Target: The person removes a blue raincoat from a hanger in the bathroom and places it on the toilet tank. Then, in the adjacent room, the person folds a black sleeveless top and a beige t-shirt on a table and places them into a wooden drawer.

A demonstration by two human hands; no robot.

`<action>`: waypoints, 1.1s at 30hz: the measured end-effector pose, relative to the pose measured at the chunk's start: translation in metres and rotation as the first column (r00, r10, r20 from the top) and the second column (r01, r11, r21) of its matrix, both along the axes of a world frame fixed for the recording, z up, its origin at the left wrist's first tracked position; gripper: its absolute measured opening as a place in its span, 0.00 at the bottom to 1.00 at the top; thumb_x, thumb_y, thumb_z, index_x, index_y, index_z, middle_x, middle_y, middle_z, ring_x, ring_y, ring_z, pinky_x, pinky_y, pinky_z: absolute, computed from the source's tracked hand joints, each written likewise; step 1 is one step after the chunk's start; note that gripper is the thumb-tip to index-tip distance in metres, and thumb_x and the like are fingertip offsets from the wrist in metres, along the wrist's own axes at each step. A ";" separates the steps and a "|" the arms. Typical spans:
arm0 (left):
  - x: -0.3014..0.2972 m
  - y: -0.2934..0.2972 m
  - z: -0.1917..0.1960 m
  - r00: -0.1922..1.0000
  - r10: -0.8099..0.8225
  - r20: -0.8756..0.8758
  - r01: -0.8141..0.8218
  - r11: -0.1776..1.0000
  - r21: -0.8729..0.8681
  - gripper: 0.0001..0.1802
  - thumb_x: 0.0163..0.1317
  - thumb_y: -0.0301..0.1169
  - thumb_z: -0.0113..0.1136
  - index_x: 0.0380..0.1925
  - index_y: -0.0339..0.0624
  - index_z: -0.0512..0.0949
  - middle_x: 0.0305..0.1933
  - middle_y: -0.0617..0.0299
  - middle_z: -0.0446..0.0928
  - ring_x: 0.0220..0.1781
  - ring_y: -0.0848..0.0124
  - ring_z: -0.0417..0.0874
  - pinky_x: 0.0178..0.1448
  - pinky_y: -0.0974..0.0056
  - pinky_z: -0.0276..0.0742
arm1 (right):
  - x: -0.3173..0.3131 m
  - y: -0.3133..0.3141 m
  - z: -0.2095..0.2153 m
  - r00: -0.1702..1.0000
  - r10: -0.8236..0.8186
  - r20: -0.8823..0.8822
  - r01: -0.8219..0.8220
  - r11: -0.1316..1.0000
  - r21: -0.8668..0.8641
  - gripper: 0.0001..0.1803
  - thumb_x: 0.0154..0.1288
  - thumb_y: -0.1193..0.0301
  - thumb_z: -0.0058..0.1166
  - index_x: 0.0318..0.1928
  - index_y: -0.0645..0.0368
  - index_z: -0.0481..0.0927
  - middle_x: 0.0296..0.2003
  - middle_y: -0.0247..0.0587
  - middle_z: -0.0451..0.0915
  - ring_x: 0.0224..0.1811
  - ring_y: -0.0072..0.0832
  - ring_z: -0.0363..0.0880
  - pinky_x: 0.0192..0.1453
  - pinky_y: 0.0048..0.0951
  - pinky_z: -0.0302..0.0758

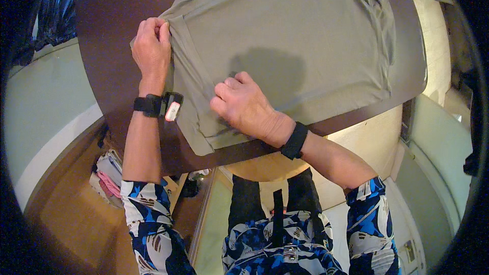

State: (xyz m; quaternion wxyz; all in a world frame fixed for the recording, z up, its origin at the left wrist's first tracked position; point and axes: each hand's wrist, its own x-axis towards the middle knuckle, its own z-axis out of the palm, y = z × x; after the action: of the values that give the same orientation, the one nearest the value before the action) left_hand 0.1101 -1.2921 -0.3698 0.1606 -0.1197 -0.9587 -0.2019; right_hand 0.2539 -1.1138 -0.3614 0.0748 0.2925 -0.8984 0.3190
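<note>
A grey-olive shirt (305,30) lies spread on a dark brown table, its left side folded into a long strip. At the upper left edge of that strip, my left hand (153,43) is closed in a pinch on the fabric. Over the lower left part of the cloth is my right hand (242,102), its fingers curled closed. The undersides of those fingers are hidden, so whether cloth is in them does not show. Each wrist wears a black band, and the left one carries a small white tag (173,111).
The table (109,15) has a rounded edge close to my body. Below it at left, folded cloths (108,173) sit in a pile. Black plastic (56,7) hangs at the far left. Pale curved panels (51,102) stand on both sides.
</note>
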 end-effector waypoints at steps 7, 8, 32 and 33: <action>0.000 -0.007 -0.005 1.000 0.014 -0.007 -0.014 0.998 -0.067 0.07 0.58 0.34 0.58 0.33 0.45 0.75 0.32 0.62 0.74 0.32 0.62 0.78 0.35 0.59 0.72 | 0.004 -0.003 0.015 1.000 -0.007 0.008 0.007 1.000 -0.017 0.08 0.50 0.69 0.49 0.31 0.56 0.77 0.37 0.39 0.74 0.46 0.34 0.72 0.50 0.40 0.68; 0.000 -0.004 -0.005 1.000 0.009 -0.018 -0.010 0.997 -0.074 0.07 0.58 0.35 0.58 0.33 0.45 0.75 0.33 0.61 0.74 0.32 0.62 0.78 0.35 0.58 0.72 | 0.004 -0.012 0.018 0.997 -0.024 -0.073 0.019 0.997 -0.075 0.10 0.50 0.70 0.49 0.34 0.57 0.77 0.43 0.41 0.74 0.50 0.36 0.71 0.53 0.42 0.67; 0.075 0.062 -0.013 0.954 -0.269 0.134 0.286 0.948 -0.138 0.24 0.54 0.28 0.56 0.54 0.41 0.69 0.63 0.52 0.63 0.66 0.54 0.61 0.67 0.51 0.57 | 0.082 0.239 -0.005 0.480 -0.843 0.243 0.869 0.495 0.003 0.07 0.58 0.76 0.53 0.37 0.64 0.78 0.32 0.42 0.80 0.35 0.27 0.79 0.40 0.26 0.74; 0.082 0.079 -0.013 0.940 -0.305 0.153 0.325 0.937 -0.129 0.25 0.54 0.29 0.56 0.54 0.42 0.69 0.65 0.52 0.61 0.68 0.54 0.59 0.68 0.50 0.55 | 0.077 0.249 -0.011 0.424 -0.862 0.277 0.897 0.441 -0.001 0.08 0.59 0.75 0.52 0.38 0.65 0.79 0.32 0.42 0.81 0.34 0.25 0.79 0.40 0.26 0.75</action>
State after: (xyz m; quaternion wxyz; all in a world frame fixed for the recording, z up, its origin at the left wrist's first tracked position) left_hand 0.1923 -1.2127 -0.3828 0.0535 -0.2702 -0.9482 -0.1585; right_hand 0.3312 -0.8653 -0.3724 0.1453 -0.2676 -0.8934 0.3304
